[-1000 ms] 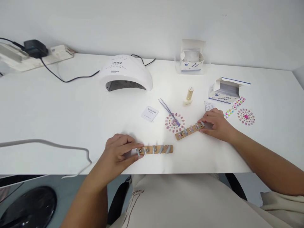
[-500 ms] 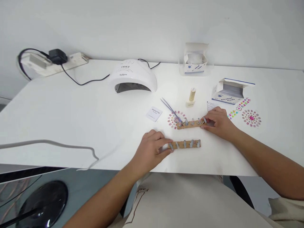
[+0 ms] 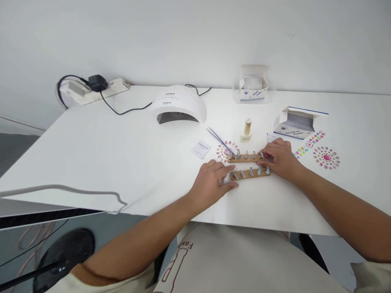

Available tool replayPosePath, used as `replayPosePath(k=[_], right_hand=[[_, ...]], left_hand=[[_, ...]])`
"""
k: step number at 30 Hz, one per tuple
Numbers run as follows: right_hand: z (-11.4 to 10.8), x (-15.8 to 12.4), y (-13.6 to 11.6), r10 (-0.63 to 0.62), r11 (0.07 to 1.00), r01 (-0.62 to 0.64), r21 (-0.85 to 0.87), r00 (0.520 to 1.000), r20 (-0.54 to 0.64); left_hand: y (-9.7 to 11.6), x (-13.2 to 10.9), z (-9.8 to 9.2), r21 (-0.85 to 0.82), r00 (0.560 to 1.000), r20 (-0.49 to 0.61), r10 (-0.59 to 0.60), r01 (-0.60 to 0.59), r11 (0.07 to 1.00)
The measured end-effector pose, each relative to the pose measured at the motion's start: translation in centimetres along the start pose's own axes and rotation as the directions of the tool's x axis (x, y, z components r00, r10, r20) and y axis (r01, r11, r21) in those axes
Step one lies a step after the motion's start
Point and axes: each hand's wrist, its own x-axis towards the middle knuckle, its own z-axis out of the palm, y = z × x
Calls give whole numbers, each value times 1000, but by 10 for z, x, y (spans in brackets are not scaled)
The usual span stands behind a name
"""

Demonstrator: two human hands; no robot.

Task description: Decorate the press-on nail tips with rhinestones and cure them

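Two brown strips carrying several grey nail tips lie side by side on the white table point(image 3: 122, 154). My left hand point(image 3: 214, 181) pinches the left end of the nearer strip point(image 3: 250, 173). My right hand point(image 3: 279, 158) holds the right end of the farther strip point(image 3: 244, 157), its fingers curled over it. The two strips lie parallel, a small gap apart.
A white nail lamp point(image 3: 179, 106) with its cord stands at the back, a power strip point(image 3: 91, 86) at the far left. Tweezers point(image 3: 218, 138), a sachet point(image 3: 202, 149), a small bottle point(image 3: 247, 129), two alcohol pad boxes point(image 3: 297, 122) and gem stickers point(image 3: 326, 156) surround the strips.
My left hand has slid the nearer strip to the right, up beside the farther one. My right hand has turned the farther strip level. The view has shifted left.
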Motion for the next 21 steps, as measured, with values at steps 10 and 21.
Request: replayPosePath(k=[10,21], right_hand=[[-7,-14,16,-80,996,78,43,995,55],[-12,-19,16,-100,995,98,22,990,97]], left_hand=[[-72,21,-85,135,888,-300,-349,401,906],[-136,114,-95,299,720,-281,-634,693,655]])
